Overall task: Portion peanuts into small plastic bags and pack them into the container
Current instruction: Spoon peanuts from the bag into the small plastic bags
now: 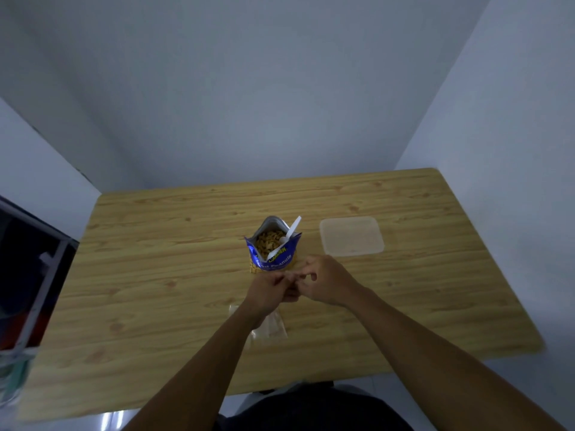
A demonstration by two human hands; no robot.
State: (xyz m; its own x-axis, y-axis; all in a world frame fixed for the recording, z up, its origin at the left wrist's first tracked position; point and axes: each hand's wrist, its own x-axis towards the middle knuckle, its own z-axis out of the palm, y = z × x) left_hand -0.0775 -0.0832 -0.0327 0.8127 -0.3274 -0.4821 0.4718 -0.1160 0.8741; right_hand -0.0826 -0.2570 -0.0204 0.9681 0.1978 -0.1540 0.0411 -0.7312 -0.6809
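Observation:
An open blue peanut bag (273, 255) stands upright at the middle of the wooden table (155, 275), full of peanuts. A white plastic spoon (291, 233) sticks out of it. A clear, lidded plastic container (351, 236) lies to its right. Small clear plastic bags (272, 326) lie flat on the table, partly under my left forearm. My left hand (269, 295) and my right hand (323, 281) meet just in front of the peanut bag with their fingertips pinched together. Whether a thin clear bag is between the fingers is too faint to tell.
The table stands in a corner between pale walls at the back and right. A dark shelf or cart with a white frame (34, 275) stands off the table's left edge. My lap shows below the near edge.

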